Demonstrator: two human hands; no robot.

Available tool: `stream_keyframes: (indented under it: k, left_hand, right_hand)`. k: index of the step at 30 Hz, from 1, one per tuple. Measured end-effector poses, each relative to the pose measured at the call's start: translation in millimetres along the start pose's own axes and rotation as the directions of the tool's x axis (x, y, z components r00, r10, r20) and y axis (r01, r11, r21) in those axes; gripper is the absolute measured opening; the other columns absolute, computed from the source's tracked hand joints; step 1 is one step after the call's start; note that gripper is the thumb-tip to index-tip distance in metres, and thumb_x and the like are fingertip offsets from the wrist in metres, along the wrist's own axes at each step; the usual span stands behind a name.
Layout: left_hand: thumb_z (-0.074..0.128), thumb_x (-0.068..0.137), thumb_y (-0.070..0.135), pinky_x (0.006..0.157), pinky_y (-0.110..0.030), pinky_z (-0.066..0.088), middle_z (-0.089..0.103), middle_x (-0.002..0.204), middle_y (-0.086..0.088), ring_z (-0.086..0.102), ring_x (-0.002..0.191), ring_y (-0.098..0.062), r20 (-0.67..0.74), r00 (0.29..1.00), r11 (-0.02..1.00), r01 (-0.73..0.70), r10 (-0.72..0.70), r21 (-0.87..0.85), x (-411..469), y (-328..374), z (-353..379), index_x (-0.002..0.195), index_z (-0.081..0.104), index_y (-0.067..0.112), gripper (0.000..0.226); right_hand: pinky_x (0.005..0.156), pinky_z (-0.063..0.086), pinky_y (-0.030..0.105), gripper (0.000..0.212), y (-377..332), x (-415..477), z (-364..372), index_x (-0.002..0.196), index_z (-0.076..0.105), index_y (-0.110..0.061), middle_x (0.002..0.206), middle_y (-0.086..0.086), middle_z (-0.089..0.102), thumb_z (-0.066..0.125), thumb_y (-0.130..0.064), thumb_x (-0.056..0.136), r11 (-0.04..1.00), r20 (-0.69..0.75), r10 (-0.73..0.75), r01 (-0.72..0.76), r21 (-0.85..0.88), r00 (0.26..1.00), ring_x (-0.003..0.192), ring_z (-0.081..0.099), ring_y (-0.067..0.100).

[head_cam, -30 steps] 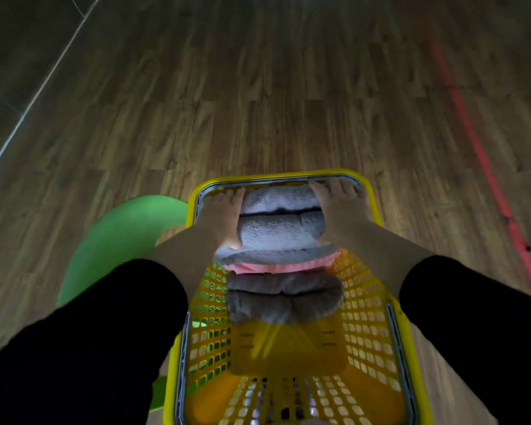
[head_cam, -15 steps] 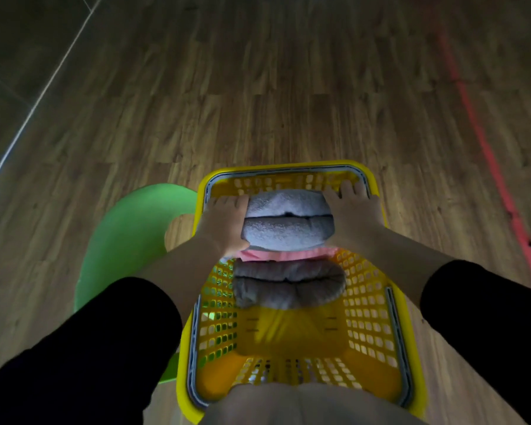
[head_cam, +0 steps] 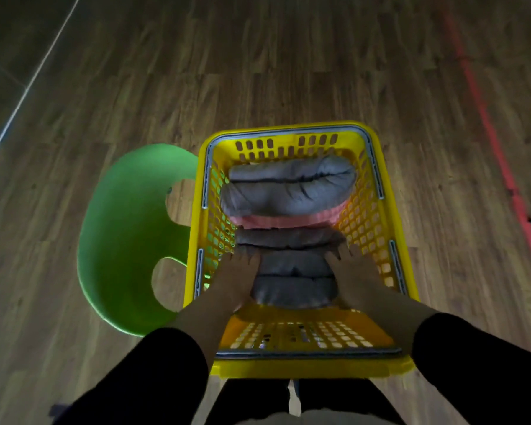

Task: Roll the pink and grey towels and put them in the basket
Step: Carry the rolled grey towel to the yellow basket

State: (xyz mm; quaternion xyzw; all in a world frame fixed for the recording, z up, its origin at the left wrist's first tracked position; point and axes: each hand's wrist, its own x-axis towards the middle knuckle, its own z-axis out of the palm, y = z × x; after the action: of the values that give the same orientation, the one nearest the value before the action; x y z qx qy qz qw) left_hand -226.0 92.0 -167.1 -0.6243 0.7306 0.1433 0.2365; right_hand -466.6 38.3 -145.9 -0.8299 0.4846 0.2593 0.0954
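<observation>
A dark wood-plank floor [head_cam: 288, 72] carries everything. The yellow basket [head_cam: 377, 167], walled around the left hand [head_cam: 236, 277] and right hand [head_cam: 353, 271], seems to stand on it, though its base is hidden. A green plastic seat [head_cam: 120, 234] lies just left of the left hand, beside the basket. A red line [head_cam: 488, 127] runs well right of the right hand, and a pale line [head_cam: 28, 90] well left.

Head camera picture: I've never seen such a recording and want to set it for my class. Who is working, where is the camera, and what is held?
No machine here: a person works with bare hands, and the one camera sits on their head, looking down. A yellow basket shows against a wooden floor, beside a green plastic chair. Inside lie a far grey rolled towel, a pink towel peeking out beneath it, and a near grey rolled towel. The left hand and right hand press on that near roll's two ends with fairly straight fingers; no grip closes round it.
</observation>
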Motion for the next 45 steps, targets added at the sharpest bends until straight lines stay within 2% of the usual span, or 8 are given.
stream_keyframes:
  k: [13, 16, 22, 27, 32, 36, 39, 45]
  left_hand:
    - [0.086, 0.059, 0.038, 0.105, -0.037, 0.035, 0.051, 0.136, -0.013, 0.050, 0.124, -0.030, 0.255, 0.953, 0.986, -0.170, 0.166, -0.007, 30.0, 13.4, 44.9, 0.134, 0.039, 0.013, 0.091]
    - [0.077, 0.075, 0.024, 0.114, -0.038, 0.028, 0.039, 0.148, -0.015, 0.040, 0.135, -0.030, 0.330, 0.925, 0.978, -0.208, 0.191, 0.016, 37.7, 8.1, 39.5, 0.146, 0.027, 0.012, 0.088]
    - [0.041, 0.097, 0.017, 0.104, -0.042, 0.032, 0.046, 0.134, -0.013, 0.040, 0.126, -0.030, 0.136, 0.990, 0.986, -0.053, 0.032, 0.156, 53.8, 8.8, 73.5, 0.134, 0.036, 0.013, 0.038]
    - [0.040, 0.099, 0.013, 0.088, -0.040, 0.047, 0.058, 0.124, -0.015, 0.059, 0.111, -0.031, 0.169, 0.982, 0.983, 0.112, -0.087, -0.145, 62.7, 10.8, 86.6, 0.127, 0.042, 0.010, 0.028]
    - [0.060, 0.091, 0.018, 0.107, -0.042, 0.039, 0.041, 0.142, -0.022, 0.045, 0.128, -0.035, 0.346, 0.938, 0.945, 0.144, -0.035, -0.294, 56.9, 13.4, 89.3, 0.141, 0.030, 0.003, 0.060]
    - [0.077, 0.076, 0.017, 0.109, -0.044, 0.037, 0.026, 0.152, -0.026, 0.038, 0.135, -0.038, 0.579, 0.815, 0.917, 0.215, 0.022, -0.337, 50.5, 13.5, 86.4, 0.150, -0.014, 0.006, 0.118]
    - [0.073, 0.080, 0.016, 0.115, -0.040, 0.028, 0.013, 0.155, -0.026, 0.026, 0.141, -0.038, 0.516, 0.856, 0.915, 0.181, 0.034, -0.360, 43.4, 15.5, 79.8, 0.148, -0.020, 0.005, 0.116]
    - [0.066, 0.081, 0.023, 0.110, -0.035, 0.030, 0.038, 0.143, -0.017, 0.037, 0.132, -0.032, 0.037, 0.999, 0.845, 0.018, 0.002, -0.535, 51.3, 6.7, 47.6, 0.146, 0.025, 0.006, 0.079]
  right_hand:
    - [0.096, 0.040, 0.042, 0.082, -22.8, 43.0, 59.7, 0.138, 0.035, -0.029, 0.141, 0.009, 0.031, 0.075, -0.050, 0.070, 0.976, 0.284, -0.077, 0.131, -0.173, 0.956, 0.133, 0.030, 0.032]
    - [0.090, 0.045, 0.038, 0.086, -19.9, 48.2, 59.7, 0.136, 0.036, -0.027, 0.134, 0.010, 0.033, 0.082, -0.043, 0.065, 0.996, 0.316, -0.049, 0.071, -0.060, 0.948, 0.125, 0.042, 0.031]
    - [0.081, 0.043, 0.034, 0.040, -27.9, 57.2, 93.7, 0.108, 0.054, -0.009, 0.109, 0.014, 0.058, 0.039, -0.044, 0.099, 0.866, 0.184, 0.166, -0.232, 0.443, 0.969, 0.106, 0.056, 0.035]
    - [0.082, 0.043, 0.033, 0.037, -24.6, 61.2, 99.7, 0.104, 0.053, -0.012, 0.114, 0.018, 0.062, 0.038, -0.045, 0.099, 0.889, 0.184, 0.162, -0.224, 0.399, 0.969, 0.106, 0.059, 0.035]
    - [0.102, 0.044, 0.040, 0.111, -23.7, 56.5, 90.3, 0.147, 0.012, -0.010, 0.143, 0.017, 0.031, 0.083, -0.035, 0.065, 0.949, 0.405, 0.063, -0.180, 0.257, 0.912, 0.128, 0.041, 0.035]
    - [0.110, 0.037, 0.043, 0.119, -15.8, 55.1, 91.7, 0.151, 0.003, -0.020, 0.150, 0.017, 0.014, 0.082, -0.039, 0.064, 0.931, 0.493, 0.022, -0.198, 0.307, 0.870, 0.137, 0.024, 0.042]
    - [0.104, 0.043, 0.042, 0.098, -5.7, 61.4, 91.9, 0.145, 0.029, -0.013, 0.143, 0.016, 0.038, 0.076, -0.043, 0.064, 0.884, 0.431, -0.024, -0.182, 0.430, 0.902, 0.131, 0.042, 0.038]
    - [0.088, 0.046, 0.034, 0.065, -11.3, 70.7, 36.8, 0.119, 0.061, -0.008, 0.119, 0.016, 0.062, 0.051, -0.045, 0.067, 0.782, 0.143, 0.014, -0.100, 0.615, 0.990, 0.108, 0.060, 0.032]
